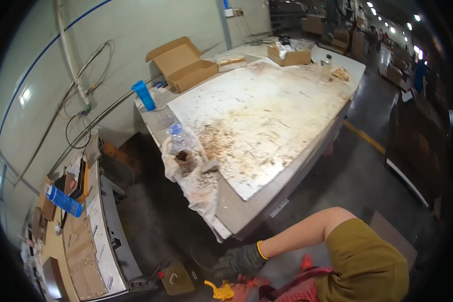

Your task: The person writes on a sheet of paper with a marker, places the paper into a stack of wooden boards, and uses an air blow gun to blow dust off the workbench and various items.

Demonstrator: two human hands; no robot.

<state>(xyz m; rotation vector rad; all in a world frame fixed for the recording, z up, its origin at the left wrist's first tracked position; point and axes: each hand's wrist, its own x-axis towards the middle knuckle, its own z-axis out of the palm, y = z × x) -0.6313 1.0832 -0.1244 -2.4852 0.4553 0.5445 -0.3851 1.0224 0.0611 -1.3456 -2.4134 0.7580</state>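
- A loose, short sleeve (367,261) in olive, leaning to mustard, plain all over, with a few soft folds in the cloth.
- Below its hem the right forearm (299,234) goes uncovered down to the wrist, with no watch or band that I can make out.
- On the right hand (240,260), a dark grey knitted work glove, its yarn flecked lighter and darker.
- The glove ends in a narrow bright yellow cuff edge (261,250), rounded snugly at the wrist.
- Reddish-pink patterned cloth (303,286) beside the sleeve; whether it is worn, I can't tell.
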